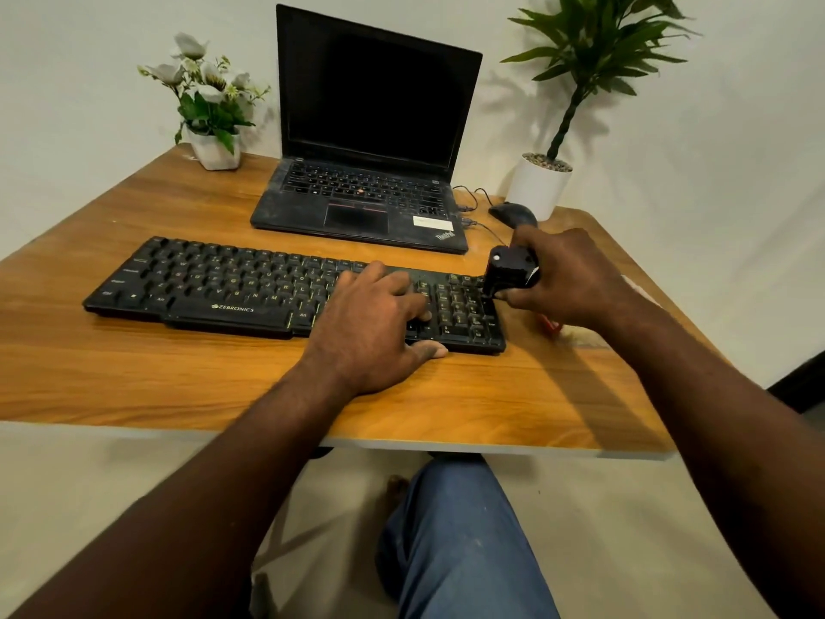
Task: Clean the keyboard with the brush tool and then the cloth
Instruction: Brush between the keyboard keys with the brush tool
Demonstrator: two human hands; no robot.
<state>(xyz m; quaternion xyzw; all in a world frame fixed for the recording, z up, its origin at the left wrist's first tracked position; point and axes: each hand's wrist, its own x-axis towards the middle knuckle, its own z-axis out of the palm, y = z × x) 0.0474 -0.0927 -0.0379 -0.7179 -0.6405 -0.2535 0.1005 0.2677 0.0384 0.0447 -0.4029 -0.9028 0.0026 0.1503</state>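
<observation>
Denim knee (460, 542) closest, low under the front edge of the desk (178, 373). Above it, left hand (375, 323) laid flat on the right half of the keyboard (223, 288), fingers straight and spread, thumb along the front rim, most likely to pin the board against sliding under the strokes. Right hand (576, 279) wrapped tight round the brush (509, 270), black body upright, working end down at the number pad's far right corner. Probably a start at one end, for a sweep leftward. Brushing step under way by the look of it; cloth step not yet begun. Cloth not clearly seen: a red scrap (550, 324) under the right wrist, impossible to tell what.

Keyboard slantwise across mid-desk, bare wood in front and to its left, good room for pushing crumbs off. Tighter behind and right: laptop (370, 127) just beyond, mouse (513, 213) and its cable near the brush hand, pot (538, 185) at the far corner, desk edge close beside the right wrist.
</observation>
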